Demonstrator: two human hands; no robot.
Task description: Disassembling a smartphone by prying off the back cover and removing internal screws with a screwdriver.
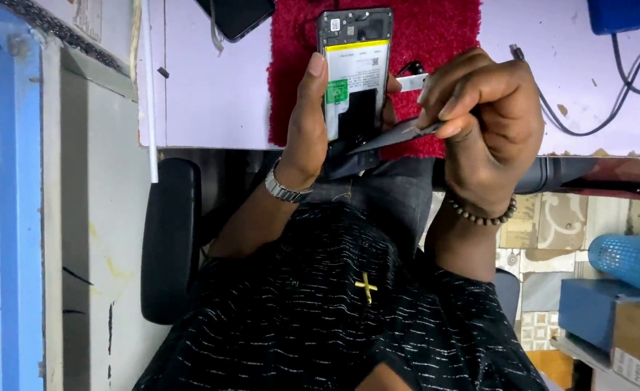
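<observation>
phone point(354, 72) with its back cover off sits upright in the left hand point(307, 127), fingers wrapped around its long edges above the red mat point(443, 36), looking light, rigid and fragile, while the right hand point(483, 119) pinches a thin dark pry tool point(392, 135) just beside its lower edge.

Bright even light, soft shadows, slight blur, no glare

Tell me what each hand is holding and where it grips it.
The left hand holds an opened phone by its lower body, thumb along the left edge. The right hand pinches a thin dark pry tool at its rear end.
</observation>
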